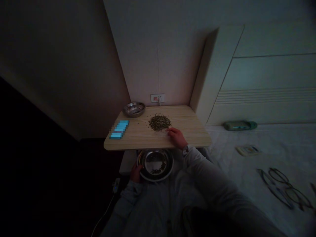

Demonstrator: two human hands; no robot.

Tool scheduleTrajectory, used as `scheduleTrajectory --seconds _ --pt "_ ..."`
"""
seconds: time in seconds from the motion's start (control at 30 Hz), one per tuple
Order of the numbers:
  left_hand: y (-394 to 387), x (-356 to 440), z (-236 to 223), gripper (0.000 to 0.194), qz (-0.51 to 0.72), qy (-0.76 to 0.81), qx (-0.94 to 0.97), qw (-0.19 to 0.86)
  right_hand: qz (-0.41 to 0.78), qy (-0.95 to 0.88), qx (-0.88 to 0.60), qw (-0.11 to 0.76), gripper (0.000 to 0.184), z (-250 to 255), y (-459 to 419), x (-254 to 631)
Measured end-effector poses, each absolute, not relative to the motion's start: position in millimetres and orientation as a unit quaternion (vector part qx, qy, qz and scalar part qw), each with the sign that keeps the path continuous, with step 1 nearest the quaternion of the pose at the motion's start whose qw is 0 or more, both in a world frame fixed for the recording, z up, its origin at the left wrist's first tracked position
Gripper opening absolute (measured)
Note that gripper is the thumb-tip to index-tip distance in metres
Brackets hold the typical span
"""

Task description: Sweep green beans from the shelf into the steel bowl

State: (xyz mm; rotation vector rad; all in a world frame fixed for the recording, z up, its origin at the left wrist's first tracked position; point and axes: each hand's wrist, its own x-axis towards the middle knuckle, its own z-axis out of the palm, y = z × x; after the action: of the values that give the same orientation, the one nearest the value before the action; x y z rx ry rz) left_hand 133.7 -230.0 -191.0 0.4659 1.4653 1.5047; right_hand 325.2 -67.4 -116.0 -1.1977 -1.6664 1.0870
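Observation:
A loose pile of small greenish-brown grains (159,122), perhaps beans or seeds, lies on the wooden tabletop (143,140). My right hand (176,137) is at the pile's near right edge, fingers closed together; whatever they pinch is too small to make out. Below the table's front edge, my left hand (136,172) grips the left rim of a round metal bowl (155,179) over my lap. Some of the same dark grains (159,168) lie in that bowl, mostly at its lower right. A second metal bowl (134,109) stands at the table's back left corner.
A lit, blurred-out screen (119,129) lies at the table's left. Behind is a wall socket (157,98) with a plug. To the right, a bed (222,148) holds a green case (240,125), a small packet (247,150) and glasses (288,186). A power strip (116,185) hangs lower left.

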Motion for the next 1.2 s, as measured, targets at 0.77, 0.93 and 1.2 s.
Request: scheduleTrajectory --seconds 0.77,0.93,1.2 --pt "-229.0 134.0 -186.8 0.017 0.603 0.598 0.190 0.492 0.310 -0.722 -0.518 0.337 0.027 -123.7 -51.5 346.0" --pt "-229.4 135.9 -179.0 0.011 0.593 0.583 0.222 0.509 0.329 -0.710 -0.512 0.355 0.030 -125.6 -48.6 341.4" --pt "-207.1 158.7 -192.7 0.033 0.589 0.556 0.228 0.540 0.295 -0.739 -0.515 0.319 0.032 -121.6 -47.1 319.9"
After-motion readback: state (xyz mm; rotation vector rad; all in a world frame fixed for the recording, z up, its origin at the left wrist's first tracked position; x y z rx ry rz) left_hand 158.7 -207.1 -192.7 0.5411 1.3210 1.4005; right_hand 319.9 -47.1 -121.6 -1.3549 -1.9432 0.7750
